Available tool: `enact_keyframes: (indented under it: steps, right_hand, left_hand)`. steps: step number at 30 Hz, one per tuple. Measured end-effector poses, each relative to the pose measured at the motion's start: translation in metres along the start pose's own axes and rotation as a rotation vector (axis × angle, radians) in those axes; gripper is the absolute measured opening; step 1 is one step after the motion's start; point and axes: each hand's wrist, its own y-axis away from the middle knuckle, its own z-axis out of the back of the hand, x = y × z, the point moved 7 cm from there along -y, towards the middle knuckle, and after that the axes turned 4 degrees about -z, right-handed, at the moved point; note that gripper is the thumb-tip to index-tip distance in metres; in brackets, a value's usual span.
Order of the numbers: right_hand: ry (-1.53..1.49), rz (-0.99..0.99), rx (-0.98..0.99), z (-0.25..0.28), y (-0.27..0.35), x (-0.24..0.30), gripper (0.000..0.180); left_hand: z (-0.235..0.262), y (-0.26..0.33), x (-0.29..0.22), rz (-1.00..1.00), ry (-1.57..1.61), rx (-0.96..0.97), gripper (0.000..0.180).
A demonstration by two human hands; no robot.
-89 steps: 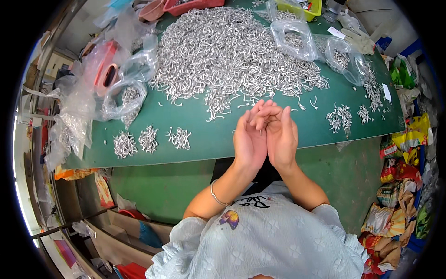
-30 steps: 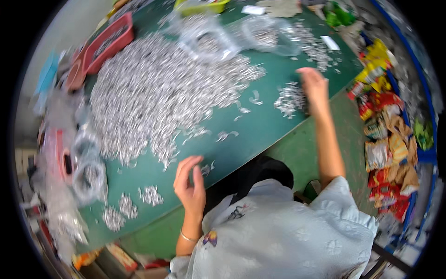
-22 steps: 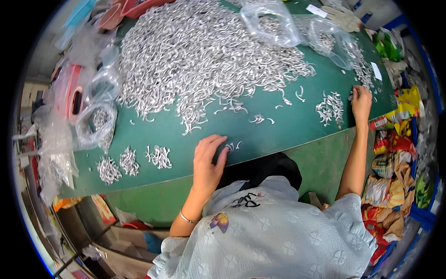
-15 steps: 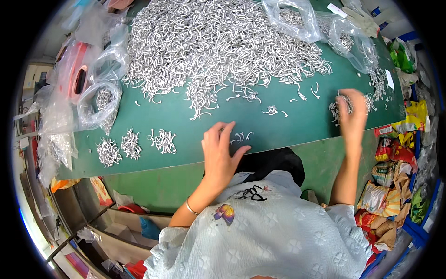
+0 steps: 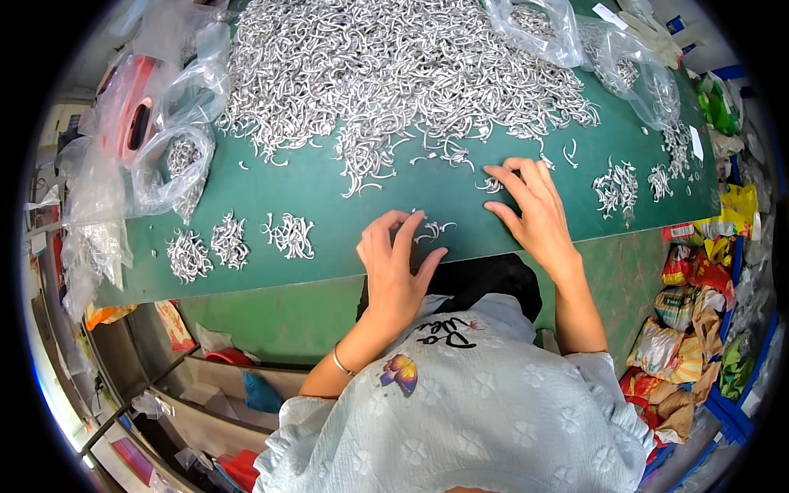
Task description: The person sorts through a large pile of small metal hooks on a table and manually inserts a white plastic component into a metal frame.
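My left hand [image 5: 393,261] rests at the table's near edge, thumb and fingers apart. Beside its fingertips lies a small group of curved silver metal pieces [image 5: 436,232]. My right hand [image 5: 536,215] reaches over the table with its fingers spread, the index fingertip at a few more curved pieces [image 5: 491,185]; whether it touches them I cannot tell. Beyond both hands spreads a large heap of the same pieces [image 5: 386,66]. Small piles stand to the left, one of them a loose pile [image 5: 289,236], and another pile [image 5: 616,187] lies to the right.
Clear plastic bags [image 5: 177,177] holding pieces stand at the left, near a pink and black object [image 5: 138,123]. More plastic bags [image 5: 633,70] lie at the far right. Beyond the green table's [image 5: 329,275] right end, colourful packages [image 5: 666,349] fill a blue rack.
My right hand has moved left from the right-hand pile to the few pieces near the middle, uncovering that pile. My left hand has stayed almost in place.
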Motion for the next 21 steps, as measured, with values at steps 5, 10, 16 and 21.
enact_keyframes:
  steps: [5, 10, 16, 21]
  right_hand:
    - [0.107, 0.053, -0.031, -0.007, -0.001, -0.002, 0.026]
    - [0.013, -0.009, -0.051, 0.003, 0.004, 0.002, 0.024]
    - [0.002, -0.028, 0.04, 0.0, 0.005, 0.013, 0.03]
    - [-0.114, 0.123, 0.142, -0.032, 0.008, 0.04, 0.019]
  left_hand:
    - [-0.003, 0.003, 0.01, 0.003, -0.014, 0.047, 0.059]
    - [0.0, -0.01, 0.01, -0.007, 0.033, 0.084, 0.055]
    - [-0.01, -0.01, 0.019, -0.07, 0.113, 0.228, 0.053]
    - [0.008, -0.014, 0.014, -0.061, 0.125, 0.135, 0.051]
